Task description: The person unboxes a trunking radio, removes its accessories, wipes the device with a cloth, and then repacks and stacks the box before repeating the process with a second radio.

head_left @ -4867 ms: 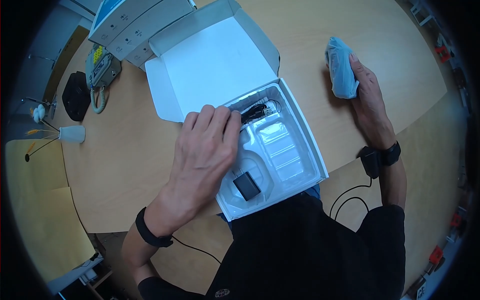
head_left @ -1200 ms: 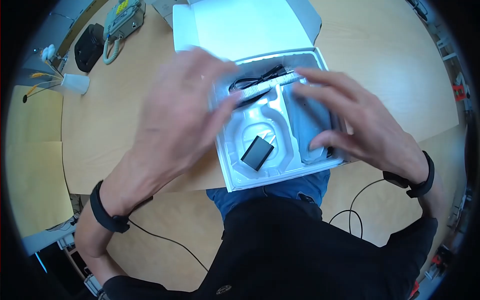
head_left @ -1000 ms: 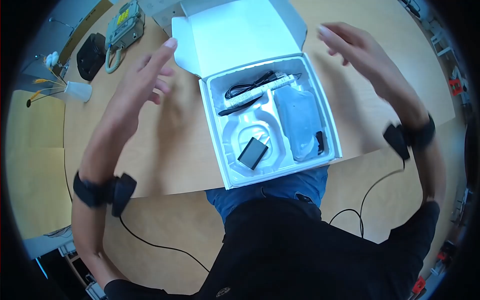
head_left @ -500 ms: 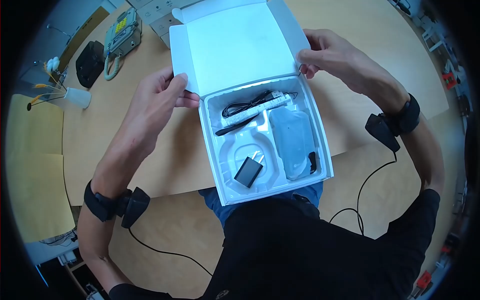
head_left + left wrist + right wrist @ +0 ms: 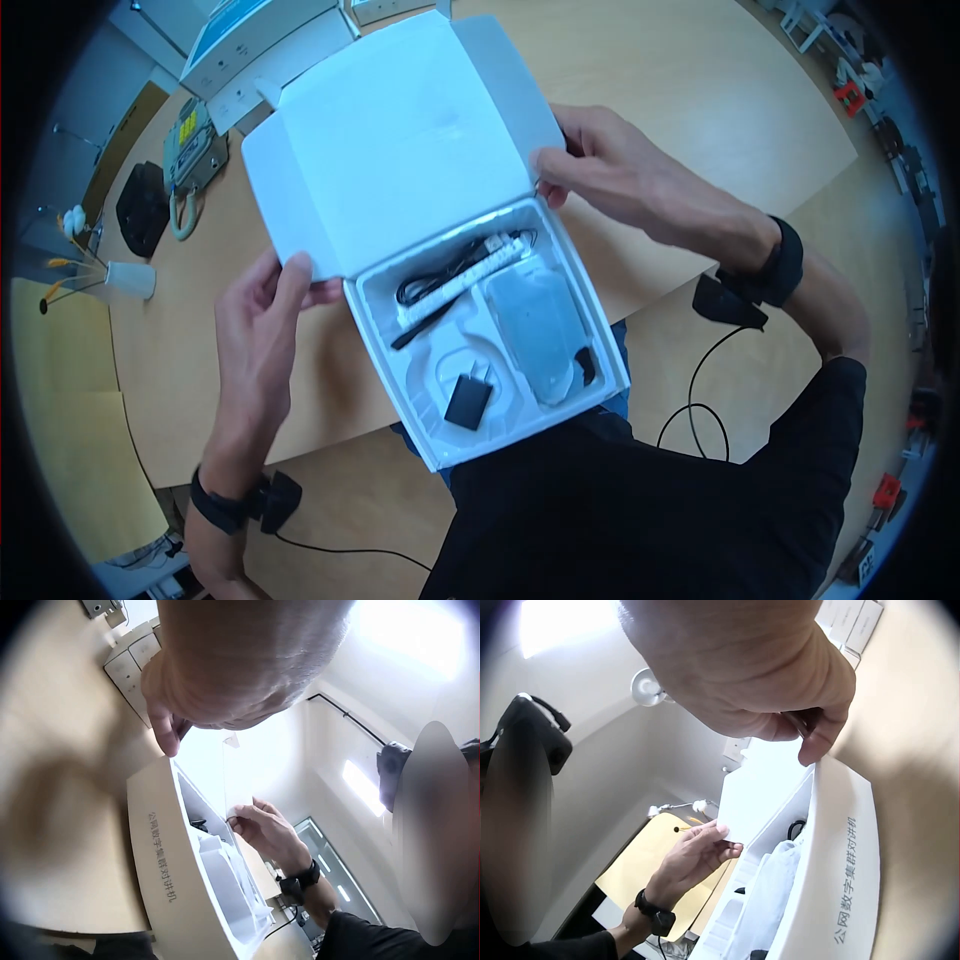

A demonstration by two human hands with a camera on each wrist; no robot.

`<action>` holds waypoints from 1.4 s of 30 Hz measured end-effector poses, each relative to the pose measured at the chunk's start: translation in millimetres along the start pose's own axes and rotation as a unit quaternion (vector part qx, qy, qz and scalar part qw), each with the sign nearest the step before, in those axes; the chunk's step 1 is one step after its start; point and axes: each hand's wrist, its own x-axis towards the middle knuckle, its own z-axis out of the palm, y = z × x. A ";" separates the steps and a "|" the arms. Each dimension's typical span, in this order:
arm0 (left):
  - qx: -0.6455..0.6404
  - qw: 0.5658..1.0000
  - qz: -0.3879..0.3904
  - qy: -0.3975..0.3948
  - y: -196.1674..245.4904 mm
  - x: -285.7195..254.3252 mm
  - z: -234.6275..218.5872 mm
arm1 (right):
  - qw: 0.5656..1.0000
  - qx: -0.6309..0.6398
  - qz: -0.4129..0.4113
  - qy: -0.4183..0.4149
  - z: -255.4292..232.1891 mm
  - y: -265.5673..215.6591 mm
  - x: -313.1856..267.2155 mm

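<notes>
A white cardboard box (image 5: 610,375) stands at the table's near edge with its lid (image 5: 390,150) raised. My left hand (image 5: 260,330) pinches the lid's left side flap near the hinge, thumb on the inner face. At the opposite flap, my right hand (image 5: 620,165) grips the edge the same way. Inside, a plastic tray (image 5: 425,365) carries a bagged device (image 5: 540,330) in its right compartment, a black end showing at the bottom. A black plug adapter (image 5: 468,402) lies tilted in the left hollow. Across the back are a coiled black cable (image 5: 430,285) and a white printed strip (image 5: 465,282).
Stacked white boxes (image 5: 265,50) stand at the back left. A desk telephone (image 5: 195,145), a black pouch (image 5: 143,210) and a white vase (image 5: 130,280) line the left side. Cables hang from both wrist cameras. Table surface (image 5: 700,100) stretches to the right.
The bagged device, earlier in my right hand, now lies in the tray. Both hands have come away from the contents and taken hold of the lid's flaps. The box has shifted left in view.
</notes>
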 end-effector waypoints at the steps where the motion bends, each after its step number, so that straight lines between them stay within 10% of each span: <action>1: -0.006 1.000 -0.004 0.012 -0.9 -5.0 0.6 | 1.000 0.012 0.003 -0.007 -0.8 -3.3 -4.0; 9: -0.036 0.999 0.033 0.016 -0.1 3.7 4.9 | 0.994 -0.008 0.113 -0.002 -13.0 -26.1 13.8; 14: -0.037 0.993 0.094 0.062 -8.4 51.7 -0.8 | 0.985 -0.166 -0.031 0.035 -21.1 -30.5 39.0; 18: 0.123 0.989 -0.063 -0.049 5.6 64.5 -27.8 | 0.975 -0.220 -0.014 -0.021 -33.2 -32.0 52.2; 21: 0.124 0.990 0.022 -0.062 11.5 50.7 -13.6 | 0.977 -0.207 -0.054 -0.024 -32.1 -38.9 32.1; 25: 0.223 0.971 -0.069 -0.045 23.5 44.8 -7.0 | 0.981 -0.182 -0.071 -0.012 -13.8 -41.8 22.3; 30: 0.213 0.964 0.129 -0.094 21.5 28.4 -0.8 | 0.980 -0.189 -0.058 -0.018 -12.2 -35.5 8.8; 37: 0.174 0.970 0.154 -0.067 -16.6 25.7 3.8 | 0.953 -0.285 -0.097 -0.011 -7.2 -13.1 -1.7; 42: 0.196 0.977 0.045 -0.067 6.5 29.8 6.0 | 0.951 -0.268 -0.152 -0.022 -6.3 -19.9 14.6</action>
